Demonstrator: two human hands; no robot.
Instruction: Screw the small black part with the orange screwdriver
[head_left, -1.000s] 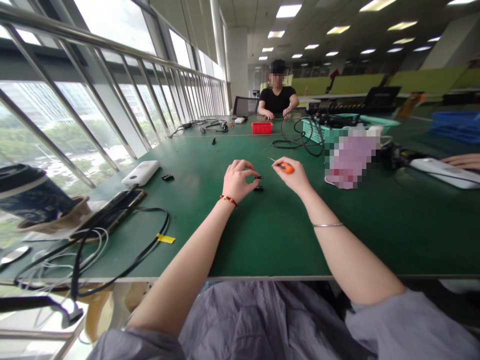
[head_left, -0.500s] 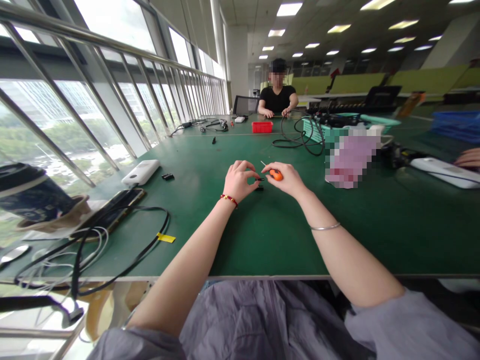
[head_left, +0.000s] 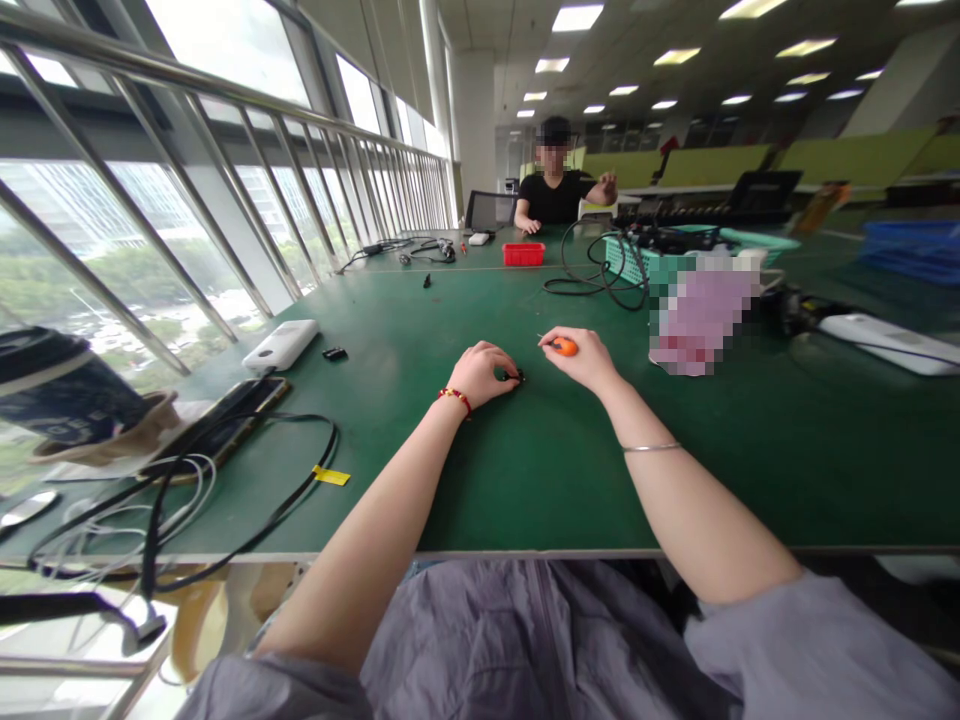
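My left hand (head_left: 481, 374), with a red beaded bracelet at its wrist, rests low over the green table. Its thumb and fingers are closed on a small black part (head_left: 514, 377), whose exact kind is too small to make out. To the right, my right hand (head_left: 586, 358) is closed round a screwdriver (head_left: 565, 346) with an orange handle; its thin shaft points left. The screwdriver's tip is apart from the black part, and a gap of bare table lies between the two hands.
A small black piece (head_left: 335, 354) and a white power bank (head_left: 281, 345) lie on the left, near a phone, looped cables and a cup (head_left: 67, 390). Farther off are a red bin (head_left: 523, 255), a teal basket (head_left: 630, 262) and a seated person (head_left: 553, 195).
My left hand has come down towards me with the black part. My right hand has shifted right with the screwdriver, widening the gap. The person opposite has raised one hand.
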